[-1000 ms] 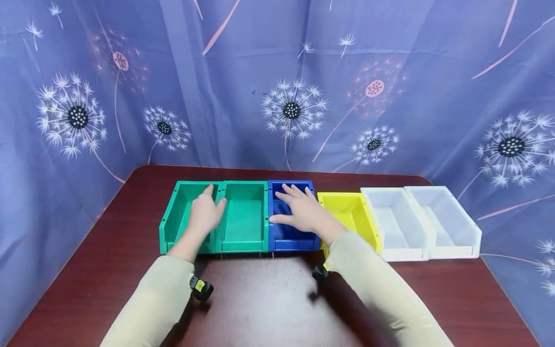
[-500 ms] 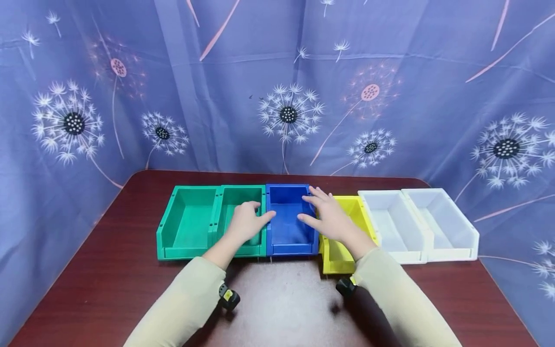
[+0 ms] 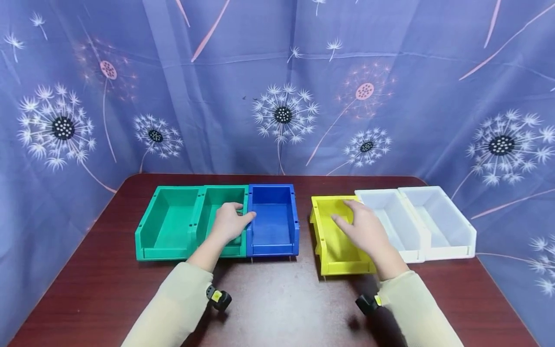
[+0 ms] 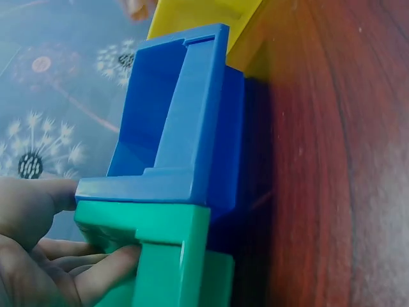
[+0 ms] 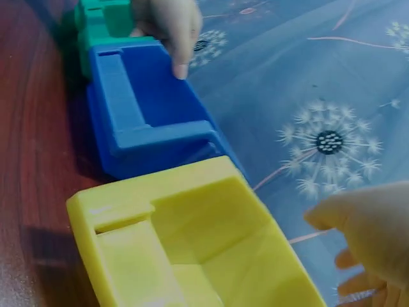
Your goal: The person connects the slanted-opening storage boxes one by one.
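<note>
In the head view my left hand [image 3: 230, 222] reaches over the wall where a green storage bin [image 3: 215, 196] meets a blue storage bin [image 3: 272, 224]. Its fingers lie inside the green bin and its thumb on the blue rim, pinching the adjoining walls, as the left wrist view also shows. Another green bin [image 3: 173, 224] adjoins on the left. Over the right side of a yellow storage bin [image 3: 331, 229] hovers my right hand [image 3: 368, 229], thumb and fingers spread apart. The right wrist view shows that hand [image 5: 377, 236] holding nothing, a gap between it and the yellow rim.
Two white bins [image 3: 438, 221] stand side by side right of the yellow one. All rest on a dark red-brown table [image 3: 269, 303]. Behind the table hangs a blue curtain [image 3: 230, 130] with dandelion prints. A strip of table separates blue from yellow.
Both green bins and the blue bin have slid left with my left hand, widening the gap to the yellow bin. My left hand came right from the far green bin earlier; my right hand moved right, off the blue bin.
</note>
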Motion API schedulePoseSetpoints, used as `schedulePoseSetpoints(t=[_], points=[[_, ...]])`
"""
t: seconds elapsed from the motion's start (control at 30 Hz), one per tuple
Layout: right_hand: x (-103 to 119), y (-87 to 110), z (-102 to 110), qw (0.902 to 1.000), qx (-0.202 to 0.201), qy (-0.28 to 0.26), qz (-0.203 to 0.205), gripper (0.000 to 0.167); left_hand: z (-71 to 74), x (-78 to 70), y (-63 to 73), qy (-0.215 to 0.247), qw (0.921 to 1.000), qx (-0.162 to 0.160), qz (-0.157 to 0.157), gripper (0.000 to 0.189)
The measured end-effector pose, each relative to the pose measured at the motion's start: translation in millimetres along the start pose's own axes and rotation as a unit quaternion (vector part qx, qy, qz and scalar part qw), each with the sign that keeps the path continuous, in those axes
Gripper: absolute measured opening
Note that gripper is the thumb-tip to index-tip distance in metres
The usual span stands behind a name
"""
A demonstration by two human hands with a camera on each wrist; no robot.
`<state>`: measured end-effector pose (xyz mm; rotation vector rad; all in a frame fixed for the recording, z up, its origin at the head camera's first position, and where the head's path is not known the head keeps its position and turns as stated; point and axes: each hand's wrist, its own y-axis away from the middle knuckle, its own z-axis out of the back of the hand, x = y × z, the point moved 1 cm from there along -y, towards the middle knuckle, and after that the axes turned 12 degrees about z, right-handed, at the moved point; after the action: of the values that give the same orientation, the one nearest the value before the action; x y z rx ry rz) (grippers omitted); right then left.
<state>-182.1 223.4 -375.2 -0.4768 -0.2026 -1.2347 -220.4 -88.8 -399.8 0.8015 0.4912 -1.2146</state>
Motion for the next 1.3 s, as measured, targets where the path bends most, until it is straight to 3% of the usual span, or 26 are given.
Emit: schedulePoseSetpoints(t=[0.2,0.43,0.67,0.9,1.0,1.1,1.3], points=[[1.8,7.4,4.9,0.9993,0.000,0.000,-0.037,0.063,3.7,13.8,2.0,0.019,0.9996,-0.021,-0.006,0.062],[11.4,-0.2,-2.6,0.9958,-0.015,-0.069,-0.058,0.062,12.4,23.7,3.8,0.030,0.9985,-0.044,-0.016,0.059],[-1.1,-1.5,-15.2,0.9809,-0.088,-0.158,-0.071,0.052,18.5,37.1,6.2,0.054,0.9974,-0.049,0.004,0.060],[-17.0,6.0,-15.4,0.9874,0.015,-0.143,-0.065,0.046,18.8,37.6,6.8,0.054,0.9973,-0.048,-0.013,0.061],[-17.1,8.0,-13.0,0.9877,0.039,-0.137,-0.064,0.040,18.8,38.5,6.3,0.057,0.9972,-0.046,-0.014,0.062],[-14.7,8.3,-12.8,0.9876,0.043,-0.137,-0.064,0.034,19.3,41.5,6.4,0.057,0.9974,-0.042,-0.015,0.062],[-13.4,4.9,-16.7,0.9885,0.008,-0.135,-0.068,0.033,21.4,48.0,5.7,0.072,0.9973,-0.015,-0.012,0.060]])
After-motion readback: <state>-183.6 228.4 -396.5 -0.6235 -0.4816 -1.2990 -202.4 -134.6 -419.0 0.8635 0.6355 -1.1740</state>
